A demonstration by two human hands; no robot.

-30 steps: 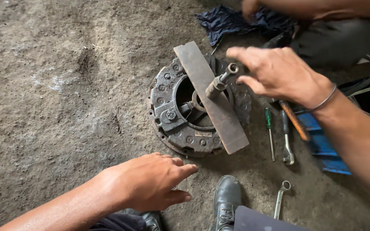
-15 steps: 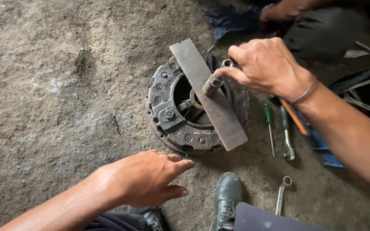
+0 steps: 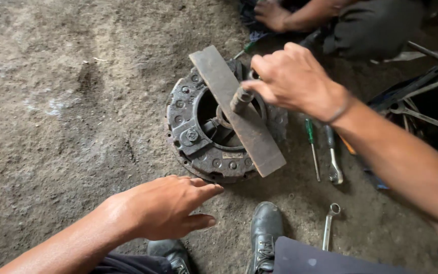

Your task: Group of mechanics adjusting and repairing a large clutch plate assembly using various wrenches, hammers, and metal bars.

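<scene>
The right hand [image 3: 292, 81], reaching in from the frame's right, hid the top of a short grey metal socket tool [image 3: 241, 100]; its fingers were closed around that tool, which stood tilted on a flat rusty steel bar [image 3: 236, 109]. The bar's long axis ran from upper centre down toward lower right, across a round dark cast-iron clutch cover [image 3: 198, 137] at frame centre. The left hand [image 3: 160, 208] hovered palm-down at lower left, fingers loosely spread, holding nothing. Another person's hand [image 3: 272, 14] was cut off at the top edge.
</scene>
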